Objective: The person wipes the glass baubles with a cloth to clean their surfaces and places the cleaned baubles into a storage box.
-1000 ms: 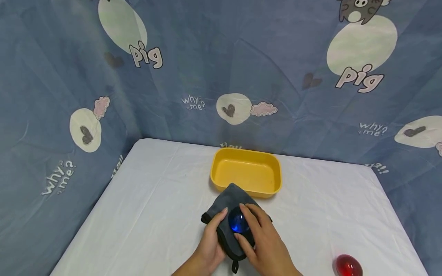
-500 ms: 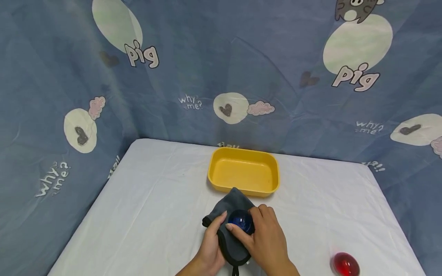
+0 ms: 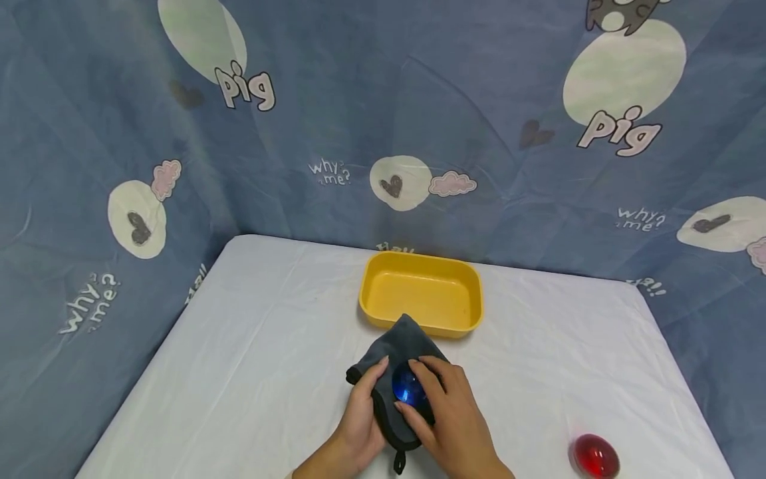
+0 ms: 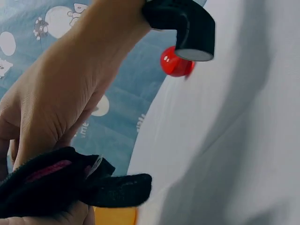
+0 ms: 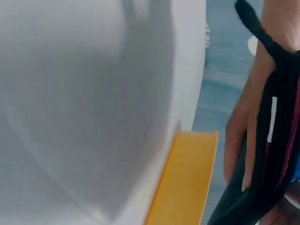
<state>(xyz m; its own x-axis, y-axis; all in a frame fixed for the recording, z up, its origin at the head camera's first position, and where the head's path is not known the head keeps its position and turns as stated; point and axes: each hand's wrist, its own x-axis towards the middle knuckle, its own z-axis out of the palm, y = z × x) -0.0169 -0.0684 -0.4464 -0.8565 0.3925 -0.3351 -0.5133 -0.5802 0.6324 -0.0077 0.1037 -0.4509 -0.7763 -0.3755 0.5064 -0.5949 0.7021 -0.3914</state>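
Observation:
In the head view a dark grey cloth (image 3: 402,340) with a black edge and a hanging loop is held above the table's front. My left hand (image 3: 358,426) grips it from the left, thumb on top and the other fingers mostly hidden beneath. A shiny clear blue ball (image 3: 406,386) lies against the cloth's upper face. My right hand (image 3: 457,416) holds that ball from the right between thumb and fingers, covering part of it. The left wrist view shows the folded cloth (image 4: 56,183) close up; in the right wrist view its edge (image 5: 269,173) hangs beside the fingers.
Just beyond the cloth stands a yellow rectangular tray (image 3: 421,296). A red ball (image 3: 596,456) rests at the front right of the white-covered table (image 3: 251,392). Blue printed fabric (image 3: 311,100) rises behind the table and at its sides.
The right fingers have moved from the ball's far right side back over its top. The cloth's far corner has risen slightly, and the ball has shifted a little left. The left hand keeps its grip.

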